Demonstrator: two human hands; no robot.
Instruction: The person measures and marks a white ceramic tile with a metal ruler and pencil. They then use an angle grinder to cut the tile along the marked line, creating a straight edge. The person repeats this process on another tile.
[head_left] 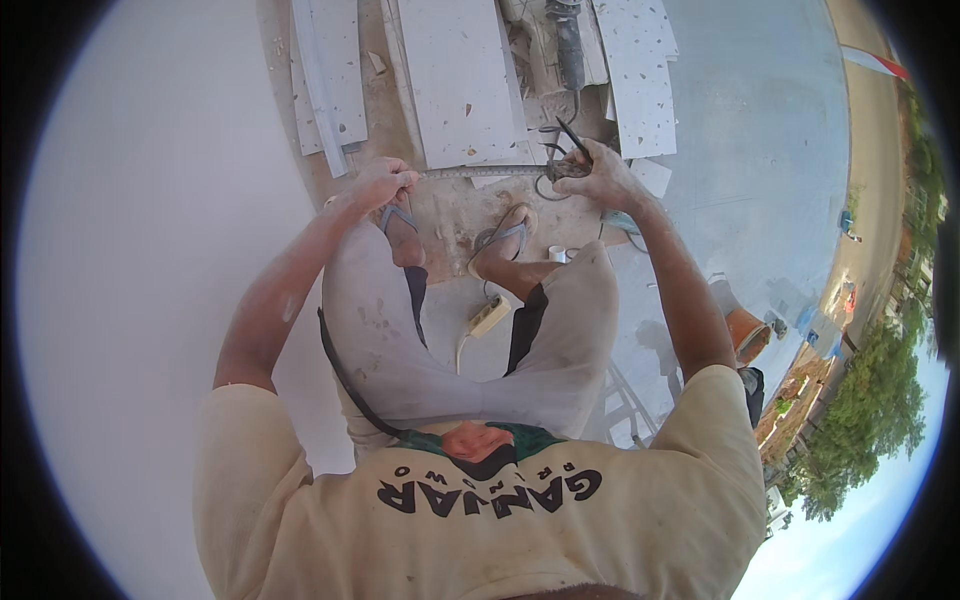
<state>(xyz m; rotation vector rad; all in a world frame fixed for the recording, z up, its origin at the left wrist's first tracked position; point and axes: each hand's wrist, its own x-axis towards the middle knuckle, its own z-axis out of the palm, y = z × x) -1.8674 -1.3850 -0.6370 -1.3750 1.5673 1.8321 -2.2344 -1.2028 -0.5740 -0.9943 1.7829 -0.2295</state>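
Observation:
A tape measure's blade [485, 172] is drawn out level between my two hands, in front of my sandalled feet. My left hand [383, 184] is closed, pinching the free end of the blade between thumb and fingers. At the other end, my right hand [606, 180] is closed around the tape measure's dark case, mostly hidden by the fingers. A thin black stick, like a pencil or marker [571, 136], also juts up from the right hand. Just beyond the blade lies a long white, chipped tile or board [462, 85].
More chipped white panels lie at left [335, 70] and right [640, 75]. Between them is a corded power tool [568, 48], probably a grinder. A power strip [490, 315] lies between my legs, a small white cup [557, 254] by my right knee, an orange bucket [746, 332] farther right.

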